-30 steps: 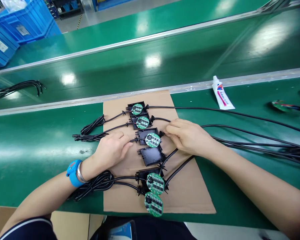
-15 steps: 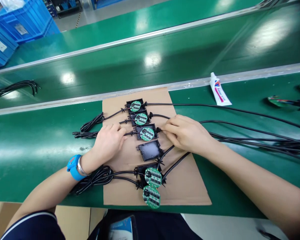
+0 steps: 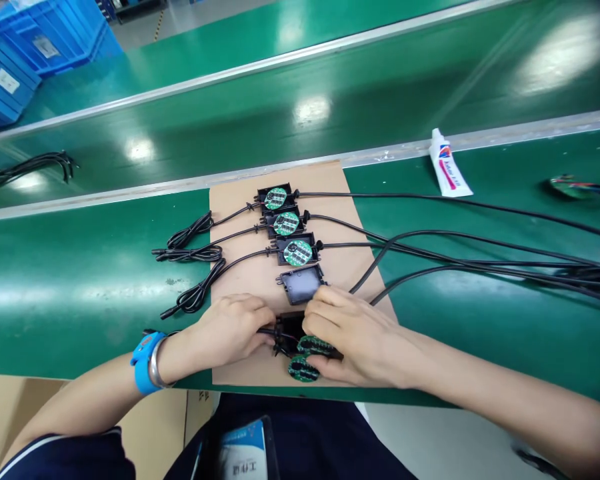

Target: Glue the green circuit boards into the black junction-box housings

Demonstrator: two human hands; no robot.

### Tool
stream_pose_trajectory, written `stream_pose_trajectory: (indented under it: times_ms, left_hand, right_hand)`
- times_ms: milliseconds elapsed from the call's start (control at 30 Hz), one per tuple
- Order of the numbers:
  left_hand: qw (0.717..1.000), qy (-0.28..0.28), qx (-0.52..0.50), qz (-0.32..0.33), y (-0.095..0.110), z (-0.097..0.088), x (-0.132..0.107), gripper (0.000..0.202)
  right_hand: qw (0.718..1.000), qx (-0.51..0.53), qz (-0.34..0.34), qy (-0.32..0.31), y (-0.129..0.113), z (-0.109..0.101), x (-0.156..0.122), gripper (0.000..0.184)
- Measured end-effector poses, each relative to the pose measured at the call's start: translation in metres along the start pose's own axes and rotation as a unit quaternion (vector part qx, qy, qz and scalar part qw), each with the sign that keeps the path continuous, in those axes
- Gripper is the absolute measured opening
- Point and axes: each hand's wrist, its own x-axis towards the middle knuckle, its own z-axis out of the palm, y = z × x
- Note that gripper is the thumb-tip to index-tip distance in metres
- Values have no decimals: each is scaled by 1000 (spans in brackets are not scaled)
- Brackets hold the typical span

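My left hand (image 3: 235,330) is closed on a black cable (image 3: 267,331) where it meets the left end of the lowest black plastic case (image 3: 291,324). My right hand (image 3: 353,333) is closed around a tilted round green circuit board (image 3: 316,345) at that case; its palm hides the right end. A second circuit board (image 3: 303,369) lies just below, close to my right thumb. Above my right fingers is an empty black case (image 3: 303,285). Farther up are three cases with circuit boards, the nearest board (image 3: 298,253) lying face up with cables at both ends.
Cardboard (image 3: 240,280) lies under the cases on the green bench (image 3: 105,267). Coiled cables (image 3: 195,293) rest on the left, while long cables (image 3: 480,263) run off right. A white tube (image 3: 450,167) lies near the metal rail. Blue crates (image 3: 55,33) stand back left.
Both hands have moved from the third case down to the lowest one. The left has let go of the third case's cable; the right now grips a circuit board, which has tilted.
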Motion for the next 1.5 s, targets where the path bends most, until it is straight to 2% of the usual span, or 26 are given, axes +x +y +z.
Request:
stream_pose_trajectory:
  times_ms: [133, 300, 400, 467, 633, 800, 900, 967, 1067, 1133, 1200, 1300, 1367, 1433, 1500]
  left_hand:
    - [999, 4, -43, 6, -2, -3, 0, 15]
    - [988, 100, -113, -14, -9, -21, 3, 18]
    - [989, 129, -66, -6, -15, -26, 11, 24]
    - [993, 116, -23, -20, -17, -24, 19, 26]
    - [993, 55, 65, -85, -15, -16, 30, 24]
    - [984, 68, 122, -111, -16, -16, 28, 21]
    - [982, 72, 133, -114, -17, -18, 27, 18]
    - [982, 88, 130, -103, -16, -21, 22, 19]
    - [981, 136, 117, -79, -11, -29, 0, 38]
    - [976, 155, 118, -95, -7, -30, -23, 49]
    - [972, 141, 128, -138, -5, -26, -46, 52]
    - [969, 78, 124, -197, -6, -17, -69, 38]
    - [968, 55, 108, -217, -9, -15, -75, 25]
    - [968, 69, 104, -219, -12, -20, -76, 20]
    - [961, 112, 144, -209, -13, -27, -74, 19]
  right_hand:
    - [999, -26, -29, 19, 0, -2, -5, 17]
    - [997, 32, 40, 60, 25, -36, -8, 36]
    - [995, 29, 71, 56, 51, -47, -10, 18]
    - [996, 0, 70, 50, 67, -44, -10, 10]
    - [994, -80, 38, 66, 85, -23, -12, 20]
    - [985, -121, 50, 115, 83, -13, -9, 22]
    - [981, -153, 44, 111, 84, -10, -6, 24]
    - [979, -161, 47, 113, 84, -9, -6, 24]
    - [979, -145, 54, 133, 82, -11, -11, 20]
    - [978, -137, 48, 147, 78, -13, -14, 22]
    - [979, -137, 36, 148, 75, -14, -17, 17]
    - [979, -136, 17, 150, 75, -14, -18, 3]
    - [978, -134, 3, 161, 78, -12, -18, 3]
    - [976, -134, -5, 169, 81, -10, -17, 4]
    - [975, -141, -6, 171, 83, -10, -17, 5]
